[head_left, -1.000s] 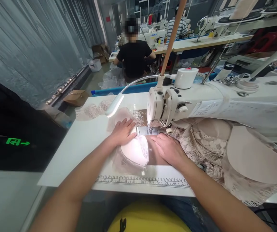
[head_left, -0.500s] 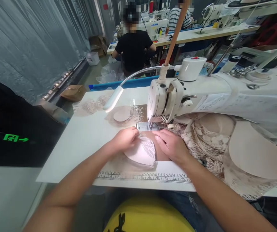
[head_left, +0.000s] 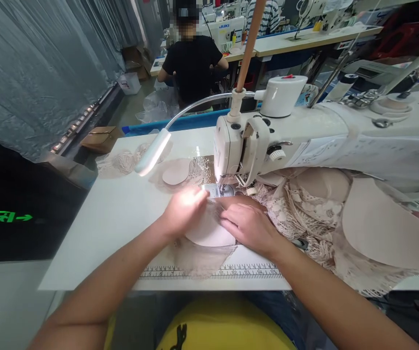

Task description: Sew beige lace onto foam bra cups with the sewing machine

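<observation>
A pale pink bra cup (head_left: pixel 209 235) with a sheer mesh and lace edge lies on the table in front of the sewing machine's needle area (head_left: pixel 221 188). Its far left edge is pinched in my left hand (head_left: pixel 183 210), whose fingertips are slightly blurred beside the metal plate. At the cup's right side, my right hand (head_left: pixel 248 224) is closed over the lace edge, with its fingers curled and the thumb partly hidden. Sheer mesh (head_left: pixel 198 260) hangs from the cup's near side over the printed ruler (head_left: pixel 253 272).
The white sewing machine (head_left: pixel 282 141) stands ahead and right, with a lit lamp (head_left: pixel 154 153) on a bent neck. Lace pieces and cups (head_left: pixel 311 209) pile up on the right. Another cup (head_left: pixel 175 171) lies behind my left hand. A person in black (head_left: pixel 193 68) sits beyond.
My right hand has moved left onto the cup's lace edge. The cup has turned, and its mesh now spreads toward the table's near edge. The whole view has shifted slightly.
</observation>
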### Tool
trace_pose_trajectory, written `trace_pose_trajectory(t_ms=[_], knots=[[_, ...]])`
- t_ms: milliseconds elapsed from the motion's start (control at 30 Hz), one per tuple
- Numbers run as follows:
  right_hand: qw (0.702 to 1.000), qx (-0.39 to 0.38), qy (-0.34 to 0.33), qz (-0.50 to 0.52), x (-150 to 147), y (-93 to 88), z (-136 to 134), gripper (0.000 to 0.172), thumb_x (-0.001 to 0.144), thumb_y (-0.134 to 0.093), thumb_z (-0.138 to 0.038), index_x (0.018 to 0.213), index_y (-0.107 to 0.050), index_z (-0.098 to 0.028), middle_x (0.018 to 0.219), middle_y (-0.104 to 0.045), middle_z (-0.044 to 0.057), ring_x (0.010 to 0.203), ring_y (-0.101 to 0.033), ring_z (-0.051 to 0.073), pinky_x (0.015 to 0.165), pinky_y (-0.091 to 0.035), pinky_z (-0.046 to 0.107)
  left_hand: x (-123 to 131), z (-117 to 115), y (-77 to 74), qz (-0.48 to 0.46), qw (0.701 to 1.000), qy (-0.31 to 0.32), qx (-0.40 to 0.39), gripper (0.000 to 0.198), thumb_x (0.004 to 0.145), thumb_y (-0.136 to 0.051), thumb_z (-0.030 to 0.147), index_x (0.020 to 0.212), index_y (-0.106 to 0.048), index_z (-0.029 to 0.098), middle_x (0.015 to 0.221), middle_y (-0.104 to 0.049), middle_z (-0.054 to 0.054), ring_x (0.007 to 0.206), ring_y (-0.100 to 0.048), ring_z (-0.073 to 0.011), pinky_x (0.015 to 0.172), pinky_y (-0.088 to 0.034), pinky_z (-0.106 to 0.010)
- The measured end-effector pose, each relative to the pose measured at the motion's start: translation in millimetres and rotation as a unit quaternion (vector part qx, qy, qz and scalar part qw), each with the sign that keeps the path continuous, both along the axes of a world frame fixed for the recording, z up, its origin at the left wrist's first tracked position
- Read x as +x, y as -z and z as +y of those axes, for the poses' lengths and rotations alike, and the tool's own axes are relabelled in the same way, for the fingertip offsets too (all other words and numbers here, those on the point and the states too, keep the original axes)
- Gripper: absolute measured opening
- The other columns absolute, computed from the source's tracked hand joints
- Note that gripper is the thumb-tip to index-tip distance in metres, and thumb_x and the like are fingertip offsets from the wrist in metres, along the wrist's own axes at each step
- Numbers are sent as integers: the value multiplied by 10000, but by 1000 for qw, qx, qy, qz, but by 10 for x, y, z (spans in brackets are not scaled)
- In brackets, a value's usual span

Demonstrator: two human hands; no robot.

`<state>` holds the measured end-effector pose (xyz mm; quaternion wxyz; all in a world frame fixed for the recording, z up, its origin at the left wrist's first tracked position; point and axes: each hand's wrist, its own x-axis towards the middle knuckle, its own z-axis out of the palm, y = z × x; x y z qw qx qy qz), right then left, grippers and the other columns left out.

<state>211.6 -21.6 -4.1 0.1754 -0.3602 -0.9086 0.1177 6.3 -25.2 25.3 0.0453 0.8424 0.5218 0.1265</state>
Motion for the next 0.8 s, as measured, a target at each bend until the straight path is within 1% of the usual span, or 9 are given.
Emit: trace_pose_trajectory(t_ms=[67, 100, 167, 267, 333, 433, 500, 700, 800], knots=[[1000, 9, 17, -10, 1, 8, 6, 240, 898, -500, -263, 720, -637, -179, 720, -590, 20, 703, -516, 140, 627, -331, 260, 36, -71, 47, 31, 996, 83, 11, 214, 911, -421, 181, 986, -617, 137, 949, -674, -105, 882, -608, -212, 759, -499, -335], [999, 12, 27, -14, 2, 10, 11, 218, 896, -504, -271, 759, -645, -177, 749, -597, 27, 732, -526, 150, 641, -345, 263, 55, -90, 84, 35, 993, 110, 12, 223, 911, -435, 185, 1023, -619, 129, 1031, -675, -121, 954, -612, -224, 814, -508, -357], [999, 12, 47, -19, 1, 10, 21, 189, 895, -506, -281, 918, -660, -174, 847, -613, 45, 820, -545, 175, 693, -378, 273, 89, -92, 156, 33, 991, 131, 14, 253, 914, -442, 183, 1087, -612, 111, 1164, -645, -147, 1089, -587, -247, 900, -502, -401], [997, -1, 63, -41, -2, 0, 35, 287, 893, -501, -268, 1144, -611, -184, 964, -608, 57, 913, -545, 202, 780, -399, 300, 113, -38, 198, 21, 989, 144, 1, 290, 921, -422, 176, 1145, -596, 114, 1226, -616, -148, 1160, -559, -250, 938, -499, -423], [996, -3, 73, -58, -6, -10, 37, 326, 897, -492, -265, 1198, -588, -186, 980, -604, 56, 922, -542, 210, 809, -399, 316, 110, -6, 181, 16, 990, 138, -11, 315, 917, -421, 191, 1172, -586, 104, 1233, -606, -158, 1159, -561, -254, 938, -508, -420], [993, 1, 88, -79, -13, -23, 36, 303, 899, -490, -279, 1167, -606, -197, 962, -604, 52, 898, -541, 213, 786, -394, 321, 90, 16, 151, 11, 994, 110, -24, 388, 904, -440, 241, 1226, -548, 54, 1263, -571, -201, 1162, -556, -279, 949, -512, -427], [991, 5, 96, -88, -19, -28, 36, 289, 897, -496, -293, 1144, -616, -203, 947, -607, 50, 882, -541, 214, 762, -387, 320, 72, 30, 154, 10, 994, 104, -29, 438, 904, -444, 285, 1252, -527, 32, 1294, -542, -221, 1193, -534, -297, 972, -502, -434], [987, 6, 127, -103, -50, -23, 48, 289, 906, -488, -312, 1143, -611, -202, 940, -623, 50, 864, -546, 219, 722, -361, 323, 27, 155, 198, -1, 990, 141, -25, 489, 906, -433, 338, 1266, -515, 16, 1320, -516, -223, 1249, -493, -294, 1047, -450, -389], [984, 10, 138, -108, -60, -15, 59, 277, 908, -482, -310, 1128, -616, -206, 927, -631, 60, 851, -551, 223, 694, -350, 325, 20, 219, 193, 4, 988, 152, -29, 484, 903, -445, 334, 1270, -508, 26, 1328, -507, -225, 1267, -474, -301, 1048, -446, -406]])
